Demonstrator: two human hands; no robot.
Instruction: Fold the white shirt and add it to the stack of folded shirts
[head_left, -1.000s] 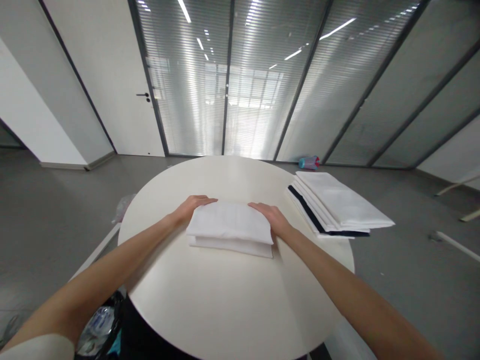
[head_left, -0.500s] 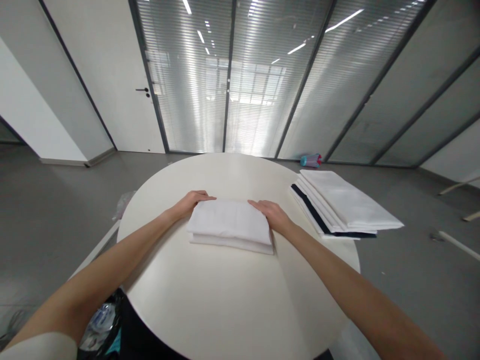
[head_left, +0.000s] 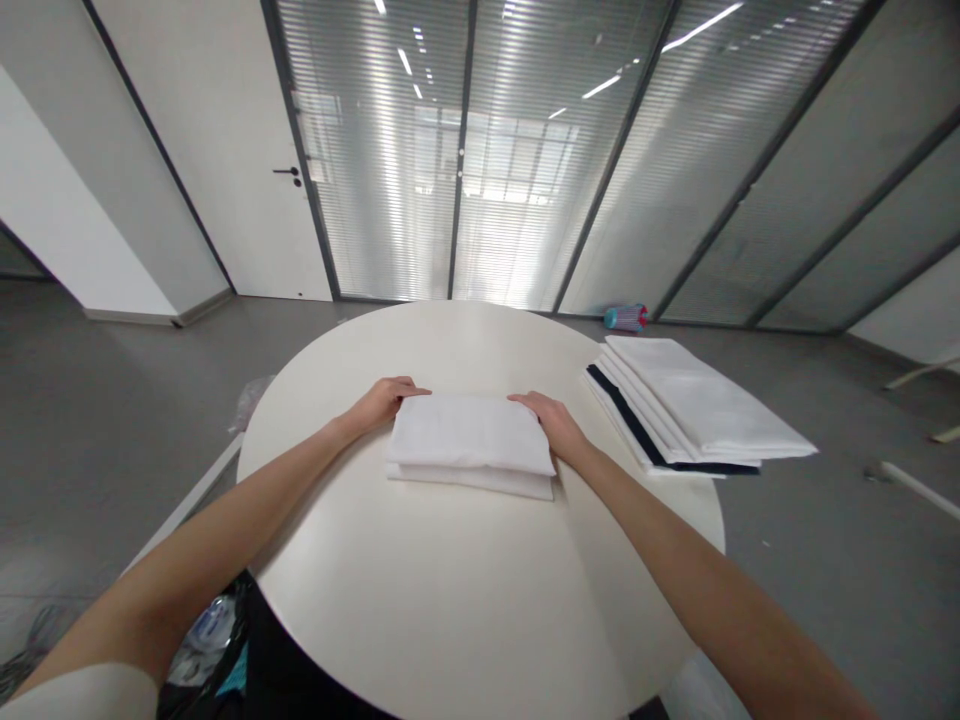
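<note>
A folded white cloth [head_left: 471, 435] lies flat on the round white table [head_left: 465, 590], its layers showing along the near edge. At its far left corner is my left hand [head_left: 386, 402], fingers closed at the edge with the index finger along the back. My right hand [head_left: 551, 422] grips the far right corner, fingers over the back edge and the palm against the side. Both thumbs are hard to make out. To the right, a stack of folded white cloths [head_left: 697, 400] with one dark navy layer [head_left: 630, 415] overhangs the table's edge.
A blue and pink cylindrical item [head_left: 625, 318] lies on the floor beyond the table, near the glass partition [head_left: 510, 200]. Below left is a black bag [head_left: 214, 640] with plastic items inside. Pale furniture legs [head_left: 919, 490] stand at the right.
The folded cloth and my right hand have shifted slightly to the right. My left hand stays at nearly the same spot by the far left corner. The whole view has moved a little.
</note>
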